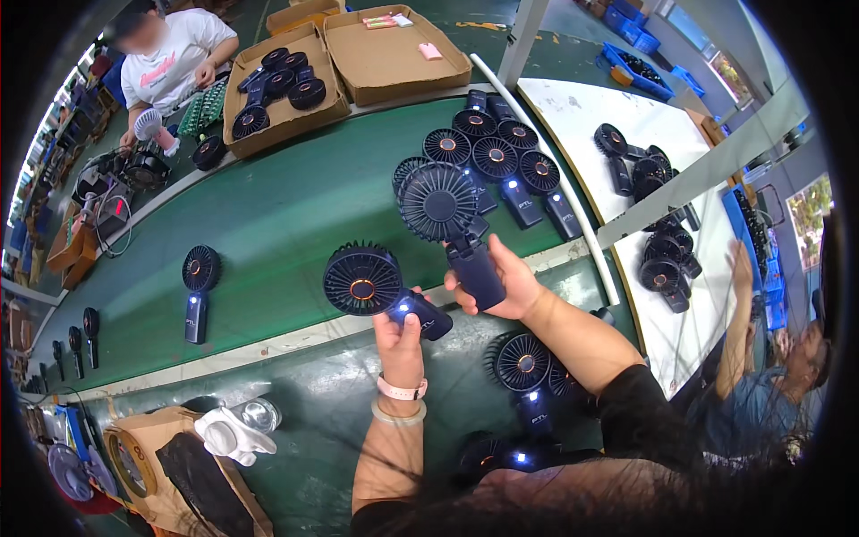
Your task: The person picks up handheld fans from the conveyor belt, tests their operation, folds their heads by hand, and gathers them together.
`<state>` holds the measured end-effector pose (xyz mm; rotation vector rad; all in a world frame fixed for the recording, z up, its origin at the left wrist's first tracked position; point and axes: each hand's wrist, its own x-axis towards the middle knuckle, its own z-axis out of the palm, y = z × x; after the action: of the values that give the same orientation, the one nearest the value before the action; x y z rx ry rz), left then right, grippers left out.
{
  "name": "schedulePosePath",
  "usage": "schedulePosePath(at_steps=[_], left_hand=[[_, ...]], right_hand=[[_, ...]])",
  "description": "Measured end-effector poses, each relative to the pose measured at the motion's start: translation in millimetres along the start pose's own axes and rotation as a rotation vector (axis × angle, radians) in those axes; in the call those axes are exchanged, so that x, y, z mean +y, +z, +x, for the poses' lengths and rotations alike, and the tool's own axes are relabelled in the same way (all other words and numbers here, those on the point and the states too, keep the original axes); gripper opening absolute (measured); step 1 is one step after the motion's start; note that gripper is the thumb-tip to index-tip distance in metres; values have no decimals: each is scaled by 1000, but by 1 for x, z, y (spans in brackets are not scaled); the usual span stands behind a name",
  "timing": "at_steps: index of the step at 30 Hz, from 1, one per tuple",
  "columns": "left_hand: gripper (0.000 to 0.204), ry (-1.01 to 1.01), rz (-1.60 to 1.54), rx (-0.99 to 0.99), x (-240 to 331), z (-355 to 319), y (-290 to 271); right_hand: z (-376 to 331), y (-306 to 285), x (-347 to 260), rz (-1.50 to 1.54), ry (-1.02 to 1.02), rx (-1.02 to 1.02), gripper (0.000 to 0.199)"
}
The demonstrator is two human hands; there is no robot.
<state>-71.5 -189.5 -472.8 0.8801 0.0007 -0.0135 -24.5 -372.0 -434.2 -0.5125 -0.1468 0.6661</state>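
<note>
My left hand point(400, 349) is closed round the handle of a black handheld fan point(362, 282), its round grille toward me and a white light glowing on its handle. Just to the right and farther up, my right hand point(512, 285) grips a second black handheld fan point(438, 202) by its handle; the plain ribbed back of its head faces me. Beyond that fan, several similar fans point(495, 158) lie grouped on the green belt point(268, 206), some with lit handles. Closer to me, more fans point(523, 362) lie beside my right forearm, partly hidden by it.
A single lit fan point(195, 309) lies left on the belt, with several more farther left. Cardboard boxes point(398, 54) stand beyond it, near a seated person point(174, 58). At right, a white table point(573, 116) holds fans. Another cardboard box point(242, 488) and a white object point(234, 436) lie lower left.
</note>
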Motion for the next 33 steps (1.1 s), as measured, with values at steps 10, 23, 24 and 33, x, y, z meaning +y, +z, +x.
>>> schedulePosePath(at_steps=[10,23,24,33], left_hand=[[44,-92,-169,69,6,0,-1],[24,-226,-18,-35,8,-3,-1],[27,-198,-27,-77,5,-3,-3],[49,-191,-227,-168,1,0,-5]], right_hand=[[-4,11,1,-372,-57,298,43],[1,6,7,-685,-171,351,43],[1,7,7,-686,-171,348,43],[1,8,10,-677,-197,414,37]])
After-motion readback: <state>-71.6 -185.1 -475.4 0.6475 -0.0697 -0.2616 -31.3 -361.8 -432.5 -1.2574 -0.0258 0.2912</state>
